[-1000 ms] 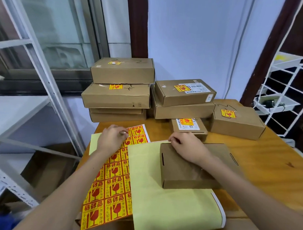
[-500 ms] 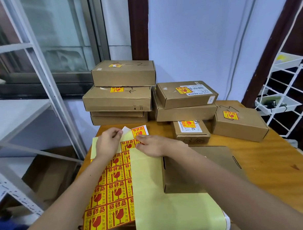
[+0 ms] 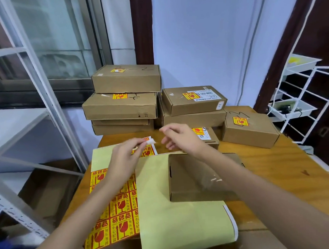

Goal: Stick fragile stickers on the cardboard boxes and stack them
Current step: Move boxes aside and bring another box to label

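Left hand [image 3: 124, 159] hovers over the far end of the red-and-yellow fragile sticker sheet [image 3: 114, 210] at the wooden table's [image 3: 273, 167] left edge, thumb and forefinger pinching a small peeled sticker [image 3: 150, 141], white back facing me. The sheet's print shows a broken-glass symbol, an arrow and 易碎品, with smaller characters I read as 小心轻放.

A pale yellow backing sheet [image 3: 178, 217] overlaps the sticker sheet's right side and runs under the plain brown cardboard box [image 3: 197, 179] at the near middle of the table. That box has no sticker on top that I can see; I judge it's the target.

Right hand [image 3: 179, 137] hangs just right of the sticker, fingers loosely apart, holding nothing.

My call for doing this well: keep the pinch on one corner only, adhesive off the fingers, take the free corner with the right hand, lay one edge on the lid first, then smooth across so it doesn't crease.

Behind: left stack of brown boxes [image 3: 121, 99] at the far left corner, stickers on the top two, marker scrawl I can't make out. Middle stack [image 3: 192, 104] carries a white shipping label, partly legible, roughly "12V4A-5525". The right-hand box [image 3: 249, 128] near the far right edge has a sticker and a marker squiggle.
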